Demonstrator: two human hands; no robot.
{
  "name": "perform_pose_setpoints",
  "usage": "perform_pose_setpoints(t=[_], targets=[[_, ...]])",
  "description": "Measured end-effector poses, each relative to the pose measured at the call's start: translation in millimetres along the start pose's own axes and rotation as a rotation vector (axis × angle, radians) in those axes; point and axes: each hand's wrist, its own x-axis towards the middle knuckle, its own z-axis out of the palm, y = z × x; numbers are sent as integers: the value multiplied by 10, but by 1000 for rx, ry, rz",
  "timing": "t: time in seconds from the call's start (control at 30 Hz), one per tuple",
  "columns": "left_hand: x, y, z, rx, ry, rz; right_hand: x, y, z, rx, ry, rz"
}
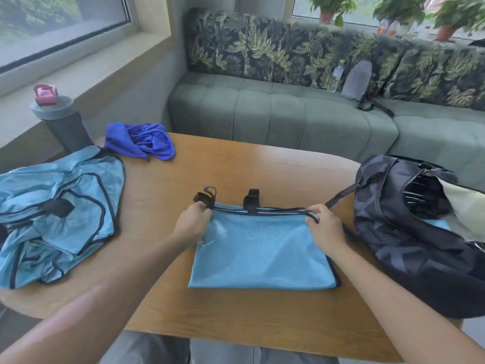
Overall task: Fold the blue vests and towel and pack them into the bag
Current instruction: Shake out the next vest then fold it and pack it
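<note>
A light blue mesh vest (262, 248) with dark trim lies folded into a rectangle in the middle of the wooden table (257, 169). My left hand (190, 223) pinches its far left corner by the black straps. My right hand (324, 224) pinches the far right corner at the trim. More light blue vests (55, 214) lie in a loose heap at the table's left. A crumpled royal blue towel (143, 140) sits at the far left corner. The dark patterned bag (420, 232) stands on the right, its zip open, a strap reaching toward my right hand.
A green sofa (283, 111) with leaf-print cushions runs behind the table, with a grey pouch and a water bottle (338, 72) on it. A dark round stand (63, 119) with a pink item on top stands at the left by the window ledge.
</note>
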Motion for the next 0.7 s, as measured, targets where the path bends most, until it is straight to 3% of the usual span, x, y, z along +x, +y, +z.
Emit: perform_pose_setpoints(t=[0.17, 0.3, 0.37, 0.47, 0.6, 0.7], targets=[[30, 75, -42, -31, 85, 23, -33, -27, -50, -126, 1, 5], [7, 132, -88, -176, 257, 93, -217, -118, -143, -506, -30, -28], [-104, 104, -30, -148, 346, 148, -324, -172, -144, -651, 44, -195], [-495, 46, 240, 9, 397, 200, -341, -277, -57, -518, -9, -521], [-906, -125, 765, 311, 171, 240, -266, -285, 266, -637, -212, -947], [-860, -339, 846, 472, 145, 329, -256, -226, 270, -838, -300, -1014]])
